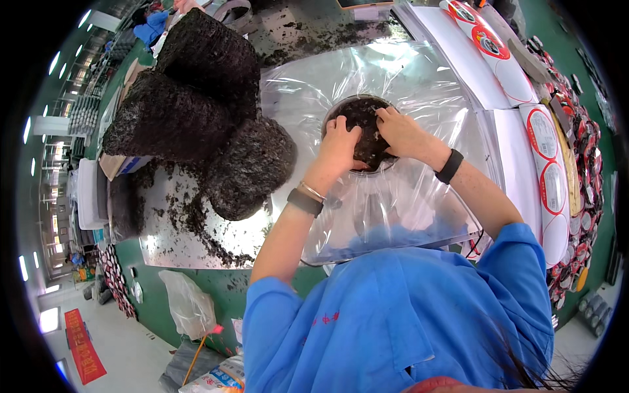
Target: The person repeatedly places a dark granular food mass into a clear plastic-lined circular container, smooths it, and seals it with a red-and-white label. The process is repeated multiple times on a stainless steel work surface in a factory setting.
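Observation:
My left hand [340, 145] rests on the left part of a round dark mass of what looks like dried seaweed [366, 123], its fingertips and thumb spread over it. From the other side, my right hand [402, 130] touches the mass with bent fingers and thumb. A thin round rim [328, 115], likely metal, surrounds the mass on a clear plastic sheet [304, 93]. Whether either hand grips any seaweed is hard to see. To the left lie thick round stacks of dark seaweed [172, 113], with a nearer stack [248, 169] close to my left forearm.
Dark crumbs [211, 236] litter the metal table [172, 250]. White sheets and printed bags [545, 162] lie along the right side, beside a heap of red-and-white packages [589, 182]. A metal ring [233, 12] sits at the far edge. Another person [150, 24] is at the far left.

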Action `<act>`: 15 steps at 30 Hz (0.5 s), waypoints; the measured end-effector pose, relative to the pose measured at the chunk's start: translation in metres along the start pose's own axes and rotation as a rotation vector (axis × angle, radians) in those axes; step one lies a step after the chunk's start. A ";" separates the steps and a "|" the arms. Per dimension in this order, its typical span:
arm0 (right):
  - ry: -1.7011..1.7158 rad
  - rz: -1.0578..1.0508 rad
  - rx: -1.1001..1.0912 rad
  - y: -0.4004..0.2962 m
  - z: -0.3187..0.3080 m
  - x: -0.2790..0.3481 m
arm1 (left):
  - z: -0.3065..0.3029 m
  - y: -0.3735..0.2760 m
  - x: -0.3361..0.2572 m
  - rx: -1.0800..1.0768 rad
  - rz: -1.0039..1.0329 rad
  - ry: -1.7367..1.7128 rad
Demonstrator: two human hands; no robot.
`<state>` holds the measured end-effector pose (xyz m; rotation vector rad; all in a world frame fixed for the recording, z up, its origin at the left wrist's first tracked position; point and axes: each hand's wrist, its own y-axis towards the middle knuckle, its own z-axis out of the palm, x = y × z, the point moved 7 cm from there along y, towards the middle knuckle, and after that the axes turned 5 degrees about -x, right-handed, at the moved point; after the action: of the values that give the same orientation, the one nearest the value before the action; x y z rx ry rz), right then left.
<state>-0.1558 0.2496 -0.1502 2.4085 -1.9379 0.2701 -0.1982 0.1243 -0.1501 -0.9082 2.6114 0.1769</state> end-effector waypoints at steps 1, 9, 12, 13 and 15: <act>0.095 -0.029 -0.067 -0.005 0.000 -0.004 | 0.000 0.001 0.000 0.025 -0.003 -0.017; 0.439 -0.277 -0.244 -0.142 -0.052 0.026 | 0.001 -0.006 0.011 -0.124 0.028 -0.206; 0.202 -0.236 -0.059 -0.190 -0.014 0.022 | -0.003 0.006 -0.007 -0.253 0.136 -0.218; 0.165 -0.240 -0.055 -0.199 0.003 0.016 | -0.004 0.009 -0.018 -0.321 0.200 -0.196; 0.115 -0.245 -0.064 -0.205 0.020 0.010 | 0.027 0.014 -0.025 -0.113 0.167 -0.054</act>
<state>0.0474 0.2823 -0.1521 2.4950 -1.5611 0.3217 -0.1807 0.1563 -0.1653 -0.7093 2.6480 0.3910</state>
